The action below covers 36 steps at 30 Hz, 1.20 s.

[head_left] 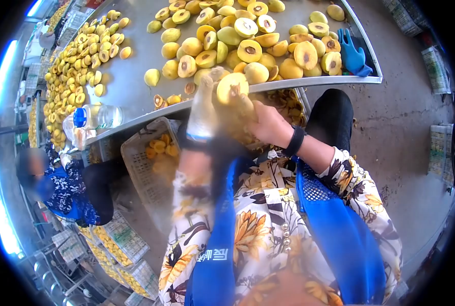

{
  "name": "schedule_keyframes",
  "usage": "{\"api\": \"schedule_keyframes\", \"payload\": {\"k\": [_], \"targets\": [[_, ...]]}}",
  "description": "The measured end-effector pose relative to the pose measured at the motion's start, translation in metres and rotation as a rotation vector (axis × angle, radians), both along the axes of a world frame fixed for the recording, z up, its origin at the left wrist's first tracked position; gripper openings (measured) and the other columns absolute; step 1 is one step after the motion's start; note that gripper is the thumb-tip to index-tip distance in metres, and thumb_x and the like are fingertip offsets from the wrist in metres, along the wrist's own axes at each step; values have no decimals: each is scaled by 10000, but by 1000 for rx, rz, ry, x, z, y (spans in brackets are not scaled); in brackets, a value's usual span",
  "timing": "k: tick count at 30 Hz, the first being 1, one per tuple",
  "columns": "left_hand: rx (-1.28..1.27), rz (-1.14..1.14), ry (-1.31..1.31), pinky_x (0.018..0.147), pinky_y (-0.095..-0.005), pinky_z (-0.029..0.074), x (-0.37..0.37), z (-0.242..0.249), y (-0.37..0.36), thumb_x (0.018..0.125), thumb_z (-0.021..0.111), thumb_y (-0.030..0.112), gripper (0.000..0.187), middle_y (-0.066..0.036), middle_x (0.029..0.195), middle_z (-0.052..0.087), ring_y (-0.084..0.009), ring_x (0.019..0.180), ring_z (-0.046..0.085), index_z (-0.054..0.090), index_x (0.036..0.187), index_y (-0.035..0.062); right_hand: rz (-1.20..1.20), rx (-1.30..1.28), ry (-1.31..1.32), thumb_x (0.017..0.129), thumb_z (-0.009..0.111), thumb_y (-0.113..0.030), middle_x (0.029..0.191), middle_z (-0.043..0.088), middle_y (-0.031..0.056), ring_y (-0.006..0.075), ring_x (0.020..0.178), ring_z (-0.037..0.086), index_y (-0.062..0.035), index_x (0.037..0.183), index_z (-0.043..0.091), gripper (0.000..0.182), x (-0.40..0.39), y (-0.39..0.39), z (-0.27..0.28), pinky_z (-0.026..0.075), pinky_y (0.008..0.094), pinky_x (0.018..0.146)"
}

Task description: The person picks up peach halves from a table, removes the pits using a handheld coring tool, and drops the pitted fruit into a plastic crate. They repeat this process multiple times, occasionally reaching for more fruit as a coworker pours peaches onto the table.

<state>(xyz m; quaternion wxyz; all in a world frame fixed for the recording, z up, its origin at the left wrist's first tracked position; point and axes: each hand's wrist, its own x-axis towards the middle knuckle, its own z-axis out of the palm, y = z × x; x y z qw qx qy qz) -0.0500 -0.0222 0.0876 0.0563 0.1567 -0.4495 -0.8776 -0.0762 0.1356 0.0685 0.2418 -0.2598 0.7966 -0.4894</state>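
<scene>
My left hand (205,109), in a whitish glove, holds a halved yellow fruit (231,87), its cut face up, just over the near edge of the metal table (135,81). My bare right hand (266,122), with a black band at the wrist, is closed close beside the fruit. A blurred patch covers part of both hands, and whatever the right fingers grip is too unclear to name. Beyond the hands lies a heap of halved yellow fruit (249,51), some with brown pits or hollows showing.
A blue glove (354,55) lies at the table's right corner. Clear bottles (101,117) stand at the left edge. Below are a crate (138,166) with fruit pieces and another container under my hands. A seated person (67,191) is at the left.
</scene>
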Motion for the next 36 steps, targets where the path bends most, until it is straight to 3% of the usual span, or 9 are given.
{"api": "schedule_keyframes", "payload": {"k": [9, 12, 16, 26, 28, 30, 31, 33, 36], "targets": [[-787, 167, 88, 733, -384, 505, 2, -58, 13, 909, 527, 277, 311, -119, 979, 570, -285, 883, 583, 506, 1092, 27, -45, -6, -375, 809, 504, -111, 643, 583, 155, 211, 429, 559, 20, 1053, 473, 279, 20, -13, 12, 446, 338, 395], [237, 201, -69, 688, -367, 508, -3, -38, 16, 900, 533, 309, 308, -110, 931, 576, -272, 852, 588, 515, 1033, 31, -57, -21, -470, 807, 494, -91, 600, 558, 129, 197, 410, 542, 2, 989, 476, 205, 23, -14, 15, 426, 332, 367], [-518, 194, 34, 662, -316, 502, -2, -42, 19, 897, 540, 314, 307, -115, 875, 588, -240, 780, 599, 534, 987, 20, 29, -61, -617, 806, 491, -74, 556, 519, 76, 166, 389, 502, -9, 934, 469, 146, 21, -10, 12, 396, 304, 343], [175, 221, -186, 517, -287, 483, 3, -12, 17, 853, 562, 450, 408, -111, 827, 613, -216, 662, 596, 552, 970, 59, 330, -471, -1230, 837, 568, -136, 590, 466, -3, 70, 391, 398, -48, 908, 483, 141, 11, -1, -2, 301, 217, 324], [-655, 430, -72, 510, -283, 472, 9, -77, -28, 871, 524, 458, 401, -106, 814, 613, -228, 669, 603, 535, 992, 75, 432, -709, -1343, 858, 574, -157, 603, 469, -5, 65, 397, 390, -63, 915, 491, 138, 15, -2, -39, 292, 203, 324], [-364, 489, 37, 542, -293, 485, 36, -70, -73, 861, 536, 458, 390, -107, 807, 621, -240, 708, 616, 545, 979, 86, 428, -653, -1086, 857, 579, -166, 601, 470, -11, 62, 402, 403, -66, 925, 490, 150, 10, 8, -44, 302, 199, 328], [335, 407, 87, 577, -306, 504, 59, -41, -90, 842, 567, 454, 383, -110, 807, 628, -248, 742, 627, 564, 955, 88, 356, -507, -959, 831, 595, -173, 658, 517, 21, 90, 474, 464, -48, 920, 518, 172, 6, 13, -38, 352, 207, 386], [-440, 829, -311, 716, -324, 509, 78, -37, -121, 816, 604, 437, 414, -136, 870, 659, -240, 833, 631, 609, 1003, 68, 234, -183, -743, 780, 628, -187, 772, 611, 83, 146, 618, 587, -10, 911, 576, 226, -1, 25, -25, 451, 224, 502], [-1473, 574, -806, 810, -338, 467, 101, -11, -144, 823, 595, 433, 517, -144, 988, 659, -255, 880, 625, 571, 1152, 35, 217, 258, -472, 798, 604, -199, 777, 634, 126, 163, 670, 621, -34, 862, 608, 177, 0, 18, -10, 490, 276, 548]]}}
